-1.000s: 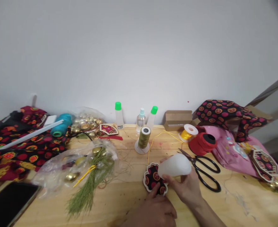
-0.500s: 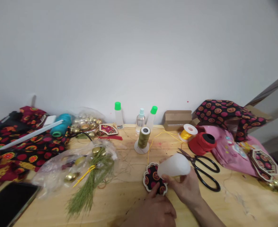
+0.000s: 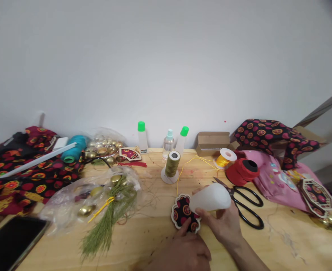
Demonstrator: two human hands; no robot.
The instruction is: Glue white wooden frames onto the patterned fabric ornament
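My right hand is closed around a white squeeze bottle. The bottle is tilted, its narrow end pointing left and down over a flower-shaped ornament. The ornament has a scalloped pale rim around black fabric with red and orange round prints, and it lies on the table. My left hand holds it down, with the index finger pressed on its lower part and the other fingers curled. The bottle's tip and part of the ornament's right side are hard to make out.
Black-handled scissors lie right of my right hand, near a red thread cone and a yellow cord spool. An olive thread cone stands behind the ornament. Left are a green tassel, a plastic bag and a phone.
The white bottle and my right hand have shifted slightly to the right. My left hand keeps its finger on the ornament.
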